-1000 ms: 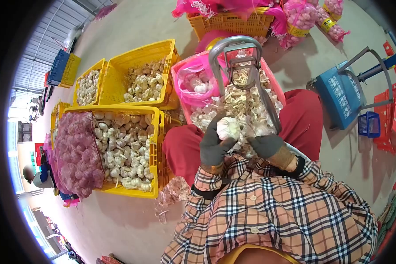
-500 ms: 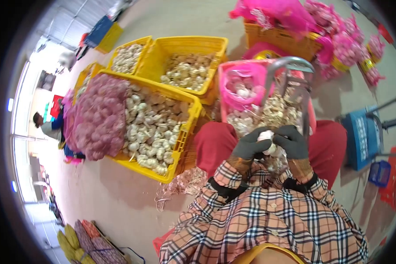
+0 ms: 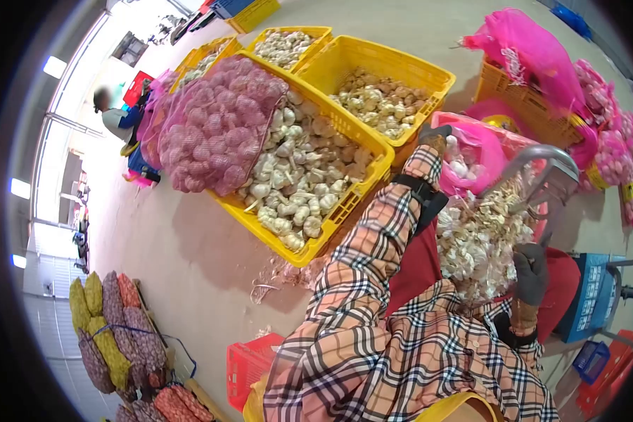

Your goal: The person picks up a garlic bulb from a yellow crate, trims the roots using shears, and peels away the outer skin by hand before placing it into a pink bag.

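My left hand, in a dark glove, is stretched forward to the far left corner of a pink crate. Its fingers lie right by a pink plastic bag that holds pale garlic bulbs; what they hold, if anything, is hidden. Lower down, my right hand, gloved too, has its fingers curled closed beside my knee. Loose garlic skins and stalks heap up between my legs, just left of that hand. A grey metal frame arches over the crate's right side.
Yellow crates of garlic bulbs stand to the left, one topped by a purple mesh sack. Pink net bags are piled back right. A blue box stands at right. A person is at far left.
My hands, together round a garlic bulb before, have parted. My left hand has reached forward and left to the crate's corner; my right has moved aside. The view has turned.
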